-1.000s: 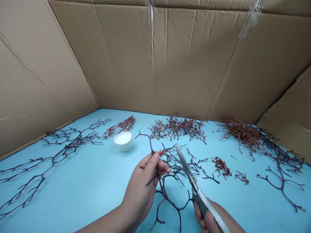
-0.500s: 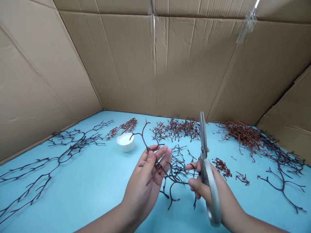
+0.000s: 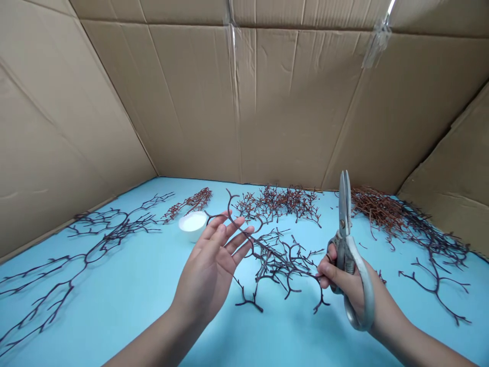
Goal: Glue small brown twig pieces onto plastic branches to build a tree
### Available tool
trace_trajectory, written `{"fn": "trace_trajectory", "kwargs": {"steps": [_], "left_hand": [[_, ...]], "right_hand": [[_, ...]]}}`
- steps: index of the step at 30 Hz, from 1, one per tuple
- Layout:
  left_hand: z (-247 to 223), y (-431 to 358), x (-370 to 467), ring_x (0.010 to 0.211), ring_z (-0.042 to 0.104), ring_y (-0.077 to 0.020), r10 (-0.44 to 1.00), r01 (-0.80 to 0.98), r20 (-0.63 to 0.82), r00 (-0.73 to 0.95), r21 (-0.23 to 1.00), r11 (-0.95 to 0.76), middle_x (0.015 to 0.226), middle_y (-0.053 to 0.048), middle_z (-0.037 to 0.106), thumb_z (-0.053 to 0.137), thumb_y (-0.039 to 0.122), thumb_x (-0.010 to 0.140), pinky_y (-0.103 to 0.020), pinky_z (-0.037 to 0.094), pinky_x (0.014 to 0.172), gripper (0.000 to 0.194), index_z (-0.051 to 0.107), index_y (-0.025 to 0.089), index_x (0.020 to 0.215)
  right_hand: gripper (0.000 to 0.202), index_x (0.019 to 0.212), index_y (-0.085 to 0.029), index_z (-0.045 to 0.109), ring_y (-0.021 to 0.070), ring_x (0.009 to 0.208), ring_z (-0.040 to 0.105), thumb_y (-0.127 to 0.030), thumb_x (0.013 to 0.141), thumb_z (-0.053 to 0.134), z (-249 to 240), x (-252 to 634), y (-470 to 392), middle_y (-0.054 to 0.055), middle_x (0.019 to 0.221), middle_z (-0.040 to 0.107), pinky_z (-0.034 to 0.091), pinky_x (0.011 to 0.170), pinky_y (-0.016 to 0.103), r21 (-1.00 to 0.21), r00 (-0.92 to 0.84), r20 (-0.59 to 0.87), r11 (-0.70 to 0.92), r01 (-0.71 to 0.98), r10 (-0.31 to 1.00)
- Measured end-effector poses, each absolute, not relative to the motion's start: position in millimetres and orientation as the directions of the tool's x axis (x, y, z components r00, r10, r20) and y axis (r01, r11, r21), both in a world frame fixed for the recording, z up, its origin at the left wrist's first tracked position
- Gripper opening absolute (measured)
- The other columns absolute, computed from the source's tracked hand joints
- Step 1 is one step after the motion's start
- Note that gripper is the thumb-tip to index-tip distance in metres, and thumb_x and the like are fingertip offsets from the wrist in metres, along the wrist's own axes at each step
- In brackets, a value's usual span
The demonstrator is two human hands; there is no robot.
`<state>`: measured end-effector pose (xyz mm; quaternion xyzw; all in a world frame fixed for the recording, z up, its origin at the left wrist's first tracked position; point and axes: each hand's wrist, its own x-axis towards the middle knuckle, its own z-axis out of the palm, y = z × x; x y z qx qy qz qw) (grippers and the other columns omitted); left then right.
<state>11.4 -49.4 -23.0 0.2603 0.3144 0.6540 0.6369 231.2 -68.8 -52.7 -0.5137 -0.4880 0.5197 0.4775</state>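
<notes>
My left hand (image 3: 208,265) is open, palm up and fingers spread, with the upper end of a dark forked twig (image 3: 267,247) against its fingers. The twig slants down to the right, where the fingertips of my right hand (image 3: 344,278) pinch its other end. That same hand also grips metal scissors (image 3: 345,224), blades pointing up and slightly apart. Below and behind the held twig, more dark cut twigs (image 3: 275,267) lie in a loose heap, and the overlap hides which branches belong to which.
A white bowl (image 3: 193,227) with white contents stands behind my left hand. Long dark branches (image 3: 86,260) spread across the left. Reddish-brown twig piles (image 3: 282,201) line the back, with a larger pile (image 3: 382,214) at right. A cardboard wall (image 3: 191,102) encloses the blue table (image 3: 133,306).
My right hand has moved right and slightly up with the scissors and the twig's end. My left fingers have opened from their hold on the twig, and that hand has shifted left.
</notes>
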Motion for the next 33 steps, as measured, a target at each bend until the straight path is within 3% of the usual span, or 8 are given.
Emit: {"fn": "trace_trajectory", "kwargs": {"steps": [7,14,21,26,28,31,33], "left_hand": [[-21.9,-36.5,21.7,0.074,0.064,-0.015,0.994,-0.493,-0.111,-0.023,0.866,0.085,0.085,0.001,0.059,0.066,0.021,0.07,-0.026,0.05,0.069,0.019,0.055,0.02,0.085],[-15.5,5.6,81.1,0.067,0.063,-0.0141,0.982,-0.223,-0.083,0.167,0.967,0.119,0.079,-0.001,0.058,0.069,0.027,0.065,-0.025,0.049,0.063,0.023,0.058,0.017,0.082],[-10.1,29.3,178.8,0.065,0.062,-0.0119,0.933,-0.231,-0.028,0.359,0.966,0.118,0.084,-0.001,0.056,0.067,0.024,0.067,-0.025,0.048,0.061,0.027,0.053,0.02,0.089],[-9.0,29.0,226.2,0.063,0.061,-0.0106,0.909,-0.242,0.004,0.417,0.964,0.107,0.078,0.001,0.056,0.066,0.022,0.067,-0.022,0.047,0.057,0.023,0.053,0.02,0.086],[-9.8,30.1,238.1,0.06,0.06,-0.0093,0.91,-0.242,0.014,0.415,0.965,0.096,0.075,0.002,0.056,0.065,0.022,0.067,-0.021,0.046,0.055,0.021,0.052,0.02,0.084],[-10.4,33.9,251.4,0.058,0.059,-0.0083,0.914,-0.237,0.026,0.404,0.969,0.077,0.075,0.002,0.057,0.065,0.022,0.067,-0.02,0.046,0.053,0.021,0.052,0.02,0.083],[-10.6,37.3,258.0,0.058,0.059,-0.0084,0.915,-0.231,0.034,0.402,0.971,0.066,0.074,0.003,0.057,0.066,0.023,0.066,-0.02,0.045,0.053,0.022,0.052,0.02,0.083]], "right_hand": [[0.033,0.082,-0.021,0.037,0.011,0.054,0.056,-0.036,0.072,0.064,-67.0,261.9,-73.5,-0.005,0.06,0.051,0.033,0.044,0.017,-0.985,0.031,-0.173,-0.173,-0.023,0.984],[0.031,0.081,-0.02,0.038,0.0112,0.055,0.056,-0.037,0.071,0.063,-54.6,289.5,-94.2,-0.005,0.063,0.051,0.031,0.043,0.018,-0.992,0.082,-0.121,-0.122,0.009,0.989],[0.031,0.08,-0.021,0.037,0.0153,0.06,0.059,-0.038,0.07,0.061,-54.5,357.8,-118.7,-0.002,0.068,0.055,0.038,0.048,0.022,-0.994,0.417,0.005,-0.041,0.102,0.909],[0.026,0.079,-0.021,0.042,0.0161,0.06,0.058,-0.038,0.069,0.058,-63.0,408.5,-130.7,0.001,0.075,0.058,0.044,0.054,0.026,-0.968,0.44,0.012,-0.101,0.231,0.898],[0.022,0.077,-0.02,0.048,0.0162,0.058,0.056,-0.038,0.069,0.057,-64.0,431.1,-134.7,0.0,0.07,0.058,0.043,0.052,0.026,-0.891,0.447,-0.005,-0.207,0.403,0.894],[0.016,0.072,-0.021,0.056,0.0175,0.058,0.053,-0.036,0.069,0.054,-68.0,466.0,-141.9,-0.001,0.063,0.058,0.037,0.05,0.024,-0.661,0.468,0.0,-0.351,0.664,0.884],[0.018,0.071,-0.021,0.06,0.0195,0.063,0.055,-0.037,0.069,0.052,-74.0,486.7,-148.1,0.002,0.068,0.06,0.037,0.054,0.025,-0.531,0.475,0.025,-0.391,0.752,0.88]]}}
